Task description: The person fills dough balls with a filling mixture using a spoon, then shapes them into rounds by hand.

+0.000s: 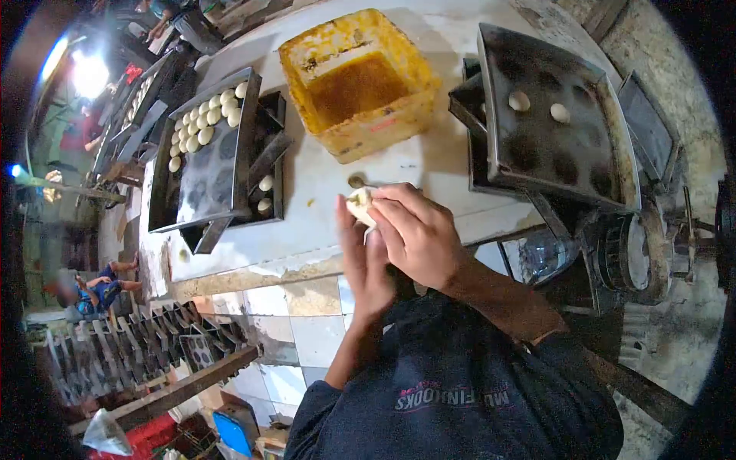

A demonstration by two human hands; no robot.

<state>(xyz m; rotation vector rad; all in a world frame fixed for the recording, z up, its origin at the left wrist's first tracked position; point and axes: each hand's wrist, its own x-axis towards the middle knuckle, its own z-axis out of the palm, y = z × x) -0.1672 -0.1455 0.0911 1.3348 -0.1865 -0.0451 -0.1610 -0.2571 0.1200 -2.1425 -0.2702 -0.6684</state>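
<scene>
A small piece of pale dough [359,205] with a yellowish-green patch on it is cupped in my left hand [363,264], whose fingers are slightly blurred. My right hand [418,238] comes in from the right, its bent fingers closed against the dough's edge. From those fingers sticks out what looks like a small metal spoon [357,182], its dark round end just beyond the dough. Past both hands stands a yellow, smeared square tub [376,134] with brown-orange filling inside.
A metal tray [201,165] with rows of dough balls rests on another tray at left. At right, a stacked dark tray [552,146] carries two dough balls. The white table's front edge [307,268] runs beneath my hands. Racked trays [130,345] and a seated person [103,291] are at lower left.
</scene>
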